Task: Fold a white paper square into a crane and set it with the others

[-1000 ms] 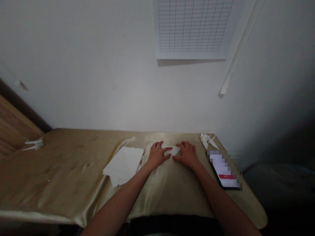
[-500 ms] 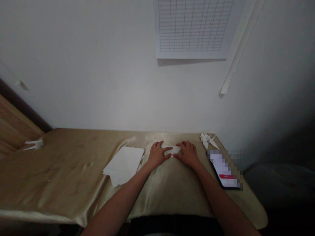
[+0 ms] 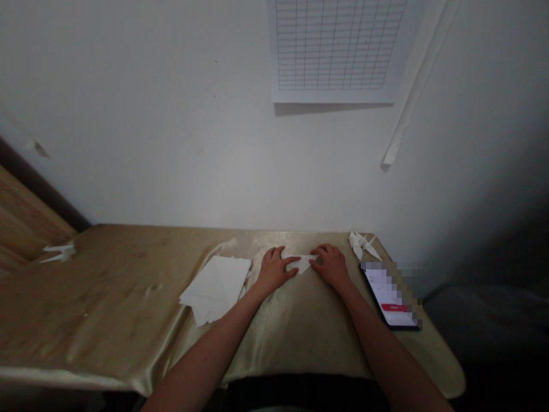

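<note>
A small piece of folded white paper [image 3: 304, 264] lies flat on the cloth, roughly a triangle with its point toward me. My left hand [image 3: 275, 268] holds its left side, index finger and thumb resting on the paper. At the right side, my right hand [image 3: 329, 264] grips the edge with thumb and curled fingers. Both outer corners of the paper are partly hidden under my fingers. Left of my left hand is a stack of white paper sheets [image 3: 221, 286], unevenly piled.
A gold satin cloth [image 3: 115, 297] covers the table against the white wall. Folded paper cranes [image 3: 362, 245] sit at the back right, above a phone [image 3: 388, 297] with a lit screen. Another folded white paper piece [image 3: 60, 252] lies far left. A printed grid sheet [image 3: 338, 51] hangs on the wall.
My right hand has shifted slightly right and its thumb has drawn back, so more of the paper's lower point shows. My left hand stays nearly still.
</note>
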Available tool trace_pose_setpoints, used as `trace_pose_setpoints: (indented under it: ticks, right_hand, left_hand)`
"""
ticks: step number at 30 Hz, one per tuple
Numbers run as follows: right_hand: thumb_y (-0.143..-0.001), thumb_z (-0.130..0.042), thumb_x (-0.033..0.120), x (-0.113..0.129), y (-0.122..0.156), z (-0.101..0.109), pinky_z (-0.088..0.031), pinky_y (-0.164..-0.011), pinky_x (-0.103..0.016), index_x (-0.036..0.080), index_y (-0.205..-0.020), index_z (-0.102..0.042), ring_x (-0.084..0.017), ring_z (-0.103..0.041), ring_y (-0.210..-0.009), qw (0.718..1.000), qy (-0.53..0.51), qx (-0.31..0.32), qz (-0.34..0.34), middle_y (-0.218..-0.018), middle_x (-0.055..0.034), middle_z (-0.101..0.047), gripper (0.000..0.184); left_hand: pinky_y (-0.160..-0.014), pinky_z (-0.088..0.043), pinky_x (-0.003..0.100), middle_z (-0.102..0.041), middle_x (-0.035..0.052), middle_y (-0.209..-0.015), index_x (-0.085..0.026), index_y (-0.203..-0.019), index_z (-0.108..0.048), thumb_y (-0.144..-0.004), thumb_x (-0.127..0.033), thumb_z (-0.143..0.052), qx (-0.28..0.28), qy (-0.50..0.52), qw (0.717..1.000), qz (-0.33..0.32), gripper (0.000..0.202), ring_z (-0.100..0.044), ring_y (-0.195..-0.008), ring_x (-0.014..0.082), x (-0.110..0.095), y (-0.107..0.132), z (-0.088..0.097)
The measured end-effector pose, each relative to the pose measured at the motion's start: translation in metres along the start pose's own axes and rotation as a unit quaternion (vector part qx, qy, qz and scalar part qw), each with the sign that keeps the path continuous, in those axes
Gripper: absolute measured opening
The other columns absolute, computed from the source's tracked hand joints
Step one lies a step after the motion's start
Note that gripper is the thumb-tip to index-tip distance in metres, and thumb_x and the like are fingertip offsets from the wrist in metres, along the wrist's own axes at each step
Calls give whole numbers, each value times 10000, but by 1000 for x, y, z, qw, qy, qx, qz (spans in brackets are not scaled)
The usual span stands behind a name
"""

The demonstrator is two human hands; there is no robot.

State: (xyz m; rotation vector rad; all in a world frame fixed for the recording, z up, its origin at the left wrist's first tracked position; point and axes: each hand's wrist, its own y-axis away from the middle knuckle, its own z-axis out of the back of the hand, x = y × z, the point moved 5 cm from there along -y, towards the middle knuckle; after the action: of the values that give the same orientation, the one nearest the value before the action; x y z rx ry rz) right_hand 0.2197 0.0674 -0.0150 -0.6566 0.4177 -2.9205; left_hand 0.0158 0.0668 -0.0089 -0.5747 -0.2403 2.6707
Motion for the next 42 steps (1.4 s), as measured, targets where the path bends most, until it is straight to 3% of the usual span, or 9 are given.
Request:
trace_pose_setpoints:
  ticks: [17,24,30,36,42]
  right_hand:
    - [-957,-539,237,-15,-10,1,-370,-982,-349,284,-1148,-735,-240,-524,-1157,999,12,0,-34,-1231,-77,-629,278]
    - [-973,-477,204,-13,-7,0,-352,-1022,-358,282,-1147,-737,-235,-508,-1178,1000,4,-7,-21,-1233,-78,-632,322]
    - [-962,-458,198,1,-7,0,-339,-1082,-401,244,-1262,-675,-250,-480,-1246,999,-38,5,33,-1309,-86,-628,373]
    - [-982,-425,218,25,0,-4,-261,-1156,-463,259,-1352,-613,-251,-455,-1284,994,-37,27,97,-1339,-78,-626,418]
    - [-959,-478,204,26,1,-7,-276,-1133,-446,252,-1245,-684,-249,-501,-1200,995,-17,49,80,-1183,-92,-673,356]
  left_hand:
    - [-1165,-314,541,-487,48,-1503,-457,-1268,-691,-861,-444,-723,23,-23,999,11,409,-405,-1388,345,-3,0,3]
    - [-1181,-315,519,-503,111,-1495,-309,-1383,-625,-842,-458,-728,12,-25,999,24,570,-404,-1395,345,0,1,0]
    - [-1176,-319,535,-528,132,-1451,-243,-1315,-645,-837,-437,-734,-2,-11,1000,14,523,-409,-1390,345,1,2,-1]
    - [-1160,-324,532,-531,121,-1421,-277,-1280,-649,-817,-377,-769,-24,19,1000,-5,489,-424,-1370,324,0,3,2]
    - [-1152,-325,525,-527,111,-1406,-290,-1261,-645,-811,-324,-772,-29,31,999,-21,469,-437,-1349,313,-2,2,3]
